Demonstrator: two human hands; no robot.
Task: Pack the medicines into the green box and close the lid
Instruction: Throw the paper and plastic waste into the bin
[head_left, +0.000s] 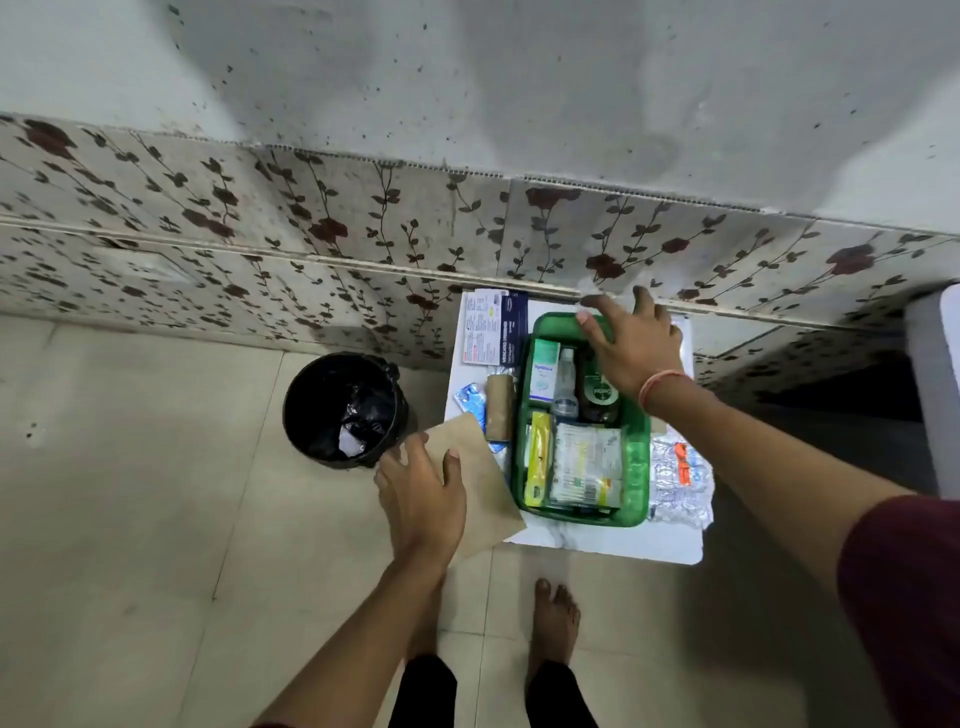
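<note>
The green box (636, 457) held cartons and bottles; the open right hand (631, 345) hovered at its twelve o'clock while the left hand (423, 488) gripped a brown envelope (480, 483) at its eight.

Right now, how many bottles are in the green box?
2. A clear bottle lies in the middle of the green box, and a dark brown bottle lies just right of it, partly under the right hand. Others may be hidden.

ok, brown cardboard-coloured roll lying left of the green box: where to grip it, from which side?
Grip the brown roll across its middle, from above, fingers on its two long sides. It lies flat, its long axis running toward the wall. The green plastic box sits close on its right and the blue packet on its left, so gaps look tight.
</note>
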